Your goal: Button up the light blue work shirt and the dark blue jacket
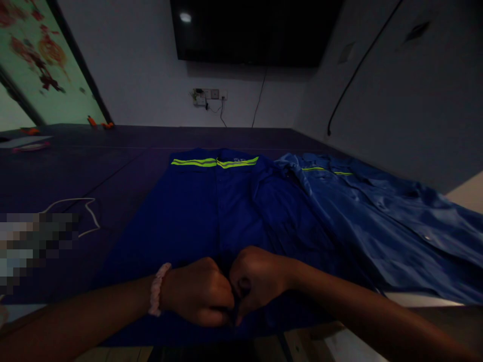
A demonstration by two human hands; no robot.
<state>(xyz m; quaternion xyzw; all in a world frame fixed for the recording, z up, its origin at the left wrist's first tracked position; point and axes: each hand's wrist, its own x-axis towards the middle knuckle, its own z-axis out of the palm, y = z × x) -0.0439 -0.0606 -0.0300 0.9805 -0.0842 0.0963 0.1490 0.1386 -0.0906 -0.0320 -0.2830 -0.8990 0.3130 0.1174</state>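
Note:
A dark blue work jacket (181, 216) with yellow-green reflective strips across the chest lies spread out, its collar at the far end. Both hands meet at its front placket, close to the lower hem. My left hand (199, 291), with a pink scrunchie (160, 289) on the wrist, is closed with the fingers curled on the jacket's edge. Pinched right beside it, my right hand (256, 281) grips the placket too. The exact bit of cloth between the fingertips is hidden in shadow.
A lighter blue jacket (362, 216) lies to the right, overlapping the dark one's sleeve. On the left are a white cable (92, 211) and a pixelated patch. Behind the dark purple surface (113, 151) stands a wall with sockets (214, 94) and a black screen (256, 35).

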